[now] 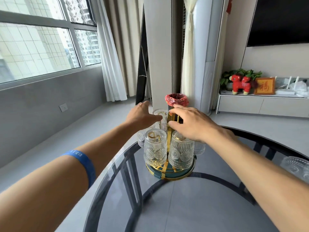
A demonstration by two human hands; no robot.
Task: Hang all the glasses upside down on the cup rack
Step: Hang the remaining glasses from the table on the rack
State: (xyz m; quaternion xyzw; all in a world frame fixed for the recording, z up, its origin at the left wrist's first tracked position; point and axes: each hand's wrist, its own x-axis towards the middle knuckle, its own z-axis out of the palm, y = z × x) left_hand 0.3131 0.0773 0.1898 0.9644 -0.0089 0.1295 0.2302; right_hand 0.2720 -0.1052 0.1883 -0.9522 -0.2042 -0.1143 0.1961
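A gold cup rack (170, 169) with a teal round base stands on the glass table (192, 206). Several embossed clear glasses hang upside down on it, two at the front (154, 150) (181, 153). My left hand (142, 114) is around an upturned glass (162, 120) at the rack's far side, thumb on its front. My right hand (192, 123) grips the rack's gold centre post near the top. One more glass (296, 166) stands apart on the table at the right edge.
A bin with a red liner (176, 99) stands on the floor just behind the table. A white cabinet with a red toy (240, 84) runs along the right wall. Windows and curtains fill the left.
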